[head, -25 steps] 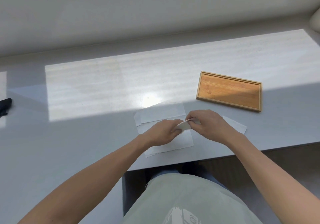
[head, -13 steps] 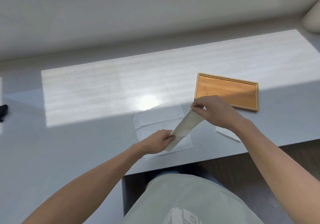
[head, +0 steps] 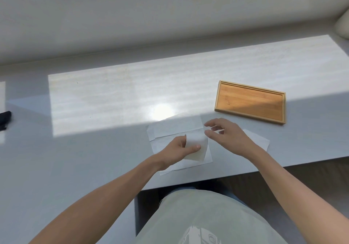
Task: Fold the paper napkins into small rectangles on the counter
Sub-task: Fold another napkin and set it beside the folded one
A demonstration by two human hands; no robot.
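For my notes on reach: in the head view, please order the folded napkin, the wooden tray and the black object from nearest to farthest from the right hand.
1. Folded napkin: just left of the right hand.
2. Wooden tray: behind it, to the right.
3. Black object: at the far left edge.

white napkins (head: 175, 126), pale grey counter (head: 75, 149), honey-brown striped tray (head: 250, 102)

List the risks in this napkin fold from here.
1. Only the left hand pinches the folded napkin, with the right hand open beside it, so the fold may spring apart.
2. It hangs over the flat napkins, so pressing it down there could shift or crease them.
3. Those sheets lie near the counter edge, and a brushing forearm might drag them off.
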